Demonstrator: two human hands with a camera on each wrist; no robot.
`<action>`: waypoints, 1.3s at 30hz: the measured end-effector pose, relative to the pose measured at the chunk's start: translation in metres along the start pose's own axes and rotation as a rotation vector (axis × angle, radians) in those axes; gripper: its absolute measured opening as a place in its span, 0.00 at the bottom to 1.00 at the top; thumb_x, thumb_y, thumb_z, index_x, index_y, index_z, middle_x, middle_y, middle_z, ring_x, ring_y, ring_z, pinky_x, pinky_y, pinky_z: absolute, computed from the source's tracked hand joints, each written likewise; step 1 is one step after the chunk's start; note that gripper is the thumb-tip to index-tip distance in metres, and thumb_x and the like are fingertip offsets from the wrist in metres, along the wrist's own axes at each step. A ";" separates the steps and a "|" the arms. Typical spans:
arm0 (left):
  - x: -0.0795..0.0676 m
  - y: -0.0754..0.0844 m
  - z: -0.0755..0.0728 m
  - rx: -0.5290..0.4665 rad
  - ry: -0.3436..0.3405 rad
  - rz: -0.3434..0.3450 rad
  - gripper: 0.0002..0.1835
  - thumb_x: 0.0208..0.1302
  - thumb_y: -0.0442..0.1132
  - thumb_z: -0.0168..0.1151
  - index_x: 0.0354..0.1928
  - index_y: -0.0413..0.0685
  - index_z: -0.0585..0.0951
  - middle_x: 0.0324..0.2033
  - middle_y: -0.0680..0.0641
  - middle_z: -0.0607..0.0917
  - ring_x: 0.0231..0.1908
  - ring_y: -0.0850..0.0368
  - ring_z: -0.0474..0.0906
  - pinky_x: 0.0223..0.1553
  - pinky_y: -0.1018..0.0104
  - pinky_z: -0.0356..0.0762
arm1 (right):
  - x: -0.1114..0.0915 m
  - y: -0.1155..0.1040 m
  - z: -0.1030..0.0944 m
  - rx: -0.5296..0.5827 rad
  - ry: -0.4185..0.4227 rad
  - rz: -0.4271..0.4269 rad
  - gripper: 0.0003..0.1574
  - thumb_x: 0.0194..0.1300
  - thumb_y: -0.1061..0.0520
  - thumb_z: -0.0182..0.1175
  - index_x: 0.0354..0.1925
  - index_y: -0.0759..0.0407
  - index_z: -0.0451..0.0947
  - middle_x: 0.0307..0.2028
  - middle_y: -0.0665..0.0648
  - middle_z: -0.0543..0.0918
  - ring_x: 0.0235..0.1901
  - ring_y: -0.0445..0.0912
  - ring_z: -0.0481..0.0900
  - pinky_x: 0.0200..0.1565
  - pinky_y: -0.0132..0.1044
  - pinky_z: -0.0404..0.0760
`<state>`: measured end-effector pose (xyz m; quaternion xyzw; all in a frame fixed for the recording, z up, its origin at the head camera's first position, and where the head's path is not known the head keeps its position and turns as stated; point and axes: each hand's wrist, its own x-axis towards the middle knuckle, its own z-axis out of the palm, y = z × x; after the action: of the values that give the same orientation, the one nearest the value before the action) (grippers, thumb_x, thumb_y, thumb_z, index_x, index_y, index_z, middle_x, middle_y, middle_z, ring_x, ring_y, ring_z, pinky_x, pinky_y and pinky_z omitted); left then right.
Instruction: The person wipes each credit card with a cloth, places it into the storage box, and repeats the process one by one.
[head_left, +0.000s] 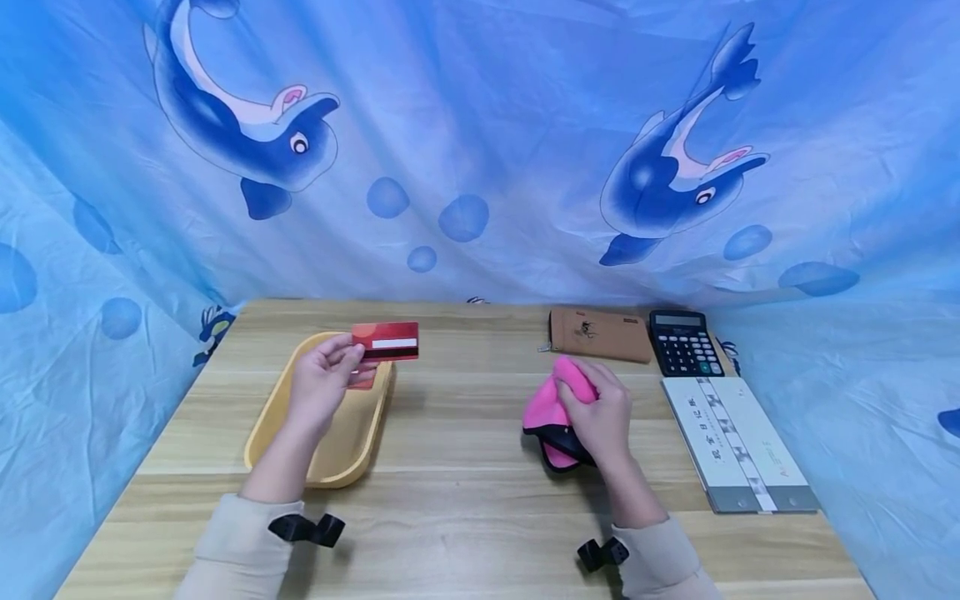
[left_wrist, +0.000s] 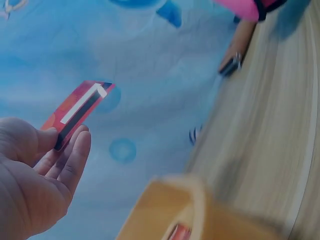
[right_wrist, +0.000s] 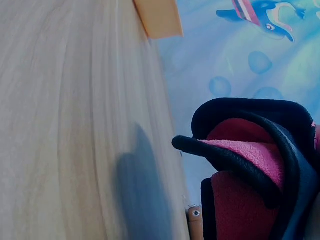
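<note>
Between thumb and fingers, my left hand (head_left: 318,385) pinches a red bank card (head_left: 397,333) with a white strip and a dark stripe. The card is held up over the far end of a yellow oblong tray (head_left: 255,433). Inside the tray lies another red card (head_left: 362,381), partly hidden by the hand; the left wrist view shows a bit of red (left_wrist: 181,232) there. My right hand (head_left: 604,417) grips a bunched pink cloth (head_left: 545,406) with black edging, just above the table. In the right wrist view the cloth (right_wrist: 245,200) hangs in folds and hides most of the fingers.
A brown zip wallet (head_left: 607,335) lies at the back of the table, beside a black calculator (head_left: 684,346). In front of the calculator is a grey-white notebook (head_left: 731,442) at the right edge. A blue dolphin-print curtain (head_left: 480,125) hangs behind the wooden table (head_left: 450,517).
</note>
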<state>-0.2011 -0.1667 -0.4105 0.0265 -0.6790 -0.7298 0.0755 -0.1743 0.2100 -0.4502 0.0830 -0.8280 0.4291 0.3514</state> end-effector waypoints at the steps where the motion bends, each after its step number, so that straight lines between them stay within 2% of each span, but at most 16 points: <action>1: 0.002 -0.001 -0.005 -0.006 0.002 -0.004 0.12 0.73 0.29 0.57 0.54 0.30 0.74 0.31 0.58 0.88 0.29 0.59 0.89 0.35 0.64 0.88 | 0.000 0.000 0.000 -0.002 0.000 0.002 0.24 0.54 0.64 0.76 0.51 0.63 0.86 0.44 0.59 0.88 0.43 0.52 0.86 0.46 0.15 0.75; 7: 0.015 -0.009 -0.036 0.009 0.020 -0.037 0.20 0.74 0.29 0.56 0.63 0.23 0.69 0.34 0.57 0.86 0.32 0.61 0.88 0.39 0.66 0.87 | -0.003 0.002 0.001 -0.014 -0.006 0.008 0.24 0.54 0.64 0.77 0.50 0.65 0.86 0.43 0.60 0.88 0.41 0.52 0.87 0.43 0.14 0.74; 12: 0.021 -0.017 -0.050 0.055 0.026 -0.071 0.25 0.76 0.28 0.52 0.69 0.22 0.63 0.37 0.55 0.84 0.33 0.63 0.87 0.42 0.66 0.86 | -0.004 0.002 0.003 -0.015 -0.017 0.018 0.23 0.55 0.63 0.76 0.51 0.64 0.86 0.43 0.60 0.88 0.41 0.52 0.87 0.43 0.14 0.74; 15: 0.025 -0.022 -0.054 0.107 0.013 -0.099 0.26 0.77 0.29 0.49 0.71 0.22 0.61 0.49 0.36 0.83 0.34 0.66 0.86 0.42 0.68 0.86 | -0.004 0.002 0.003 -0.017 -0.023 0.019 0.24 0.55 0.63 0.76 0.51 0.63 0.86 0.43 0.60 0.88 0.41 0.52 0.87 0.43 0.14 0.74; 17: 0.028 -0.026 -0.056 0.149 -0.001 -0.118 0.26 0.78 0.29 0.47 0.72 0.23 0.59 0.57 0.26 0.77 0.34 0.66 0.85 0.44 0.68 0.86 | -0.003 0.002 0.004 -0.018 -0.028 0.019 0.24 0.55 0.63 0.76 0.51 0.63 0.86 0.44 0.60 0.88 0.42 0.51 0.87 0.43 0.14 0.74; 19: 0.029 -0.029 -0.058 0.189 -0.022 -0.141 0.26 0.78 0.29 0.46 0.72 0.22 0.58 0.63 0.21 0.69 0.34 0.67 0.85 0.45 0.69 0.85 | -0.003 0.002 0.004 -0.018 -0.034 0.018 0.24 0.55 0.62 0.76 0.52 0.62 0.86 0.44 0.59 0.88 0.42 0.51 0.87 0.44 0.14 0.75; 25: 0.032 -0.033 -0.058 0.314 -0.052 -0.198 0.25 0.78 0.28 0.46 0.72 0.23 0.60 0.60 0.21 0.73 0.36 0.63 0.86 0.44 0.68 0.86 | 0.000 0.005 0.005 -0.014 -0.025 -0.006 0.24 0.53 0.63 0.77 0.50 0.64 0.86 0.43 0.59 0.88 0.43 0.52 0.87 0.46 0.19 0.76; 29: 0.032 -0.036 -0.060 0.356 -0.052 -0.212 0.25 0.77 0.28 0.47 0.71 0.23 0.61 0.59 0.21 0.74 0.34 0.63 0.85 0.44 0.66 0.86 | -0.001 0.005 0.004 -0.002 -0.037 -0.007 0.24 0.54 0.63 0.77 0.50 0.65 0.86 0.44 0.59 0.88 0.44 0.52 0.86 0.47 0.18 0.76; 34: 0.033 -0.042 -0.063 0.399 -0.033 -0.242 0.25 0.76 0.26 0.45 0.72 0.25 0.61 0.59 0.23 0.75 0.35 0.64 0.83 0.44 0.68 0.86 | -0.004 0.008 0.004 -0.014 -0.049 0.001 0.24 0.53 0.63 0.77 0.50 0.65 0.86 0.43 0.59 0.88 0.43 0.52 0.86 0.46 0.17 0.76; 36: 0.034 -0.043 -0.064 0.415 -0.021 -0.246 0.26 0.76 0.27 0.46 0.73 0.27 0.60 0.60 0.23 0.74 0.38 0.61 0.83 0.44 0.69 0.85 | -0.004 0.008 0.004 -0.023 -0.053 -0.006 0.24 0.54 0.63 0.77 0.50 0.65 0.86 0.44 0.59 0.88 0.44 0.52 0.86 0.46 0.21 0.78; 39: 0.035 -0.044 -0.063 0.436 -0.023 -0.238 0.28 0.76 0.29 0.49 0.74 0.27 0.58 0.64 0.24 0.70 0.47 0.48 0.82 0.46 0.68 0.85 | -0.002 0.009 0.003 -0.032 -0.057 -0.013 0.24 0.54 0.62 0.77 0.50 0.65 0.86 0.44 0.60 0.88 0.45 0.53 0.86 0.46 0.28 0.81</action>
<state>-0.2299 -0.2314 -0.4567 0.1140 -0.8134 -0.5699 -0.0263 -0.1782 0.2129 -0.4585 0.0951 -0.8438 0.4110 0.3316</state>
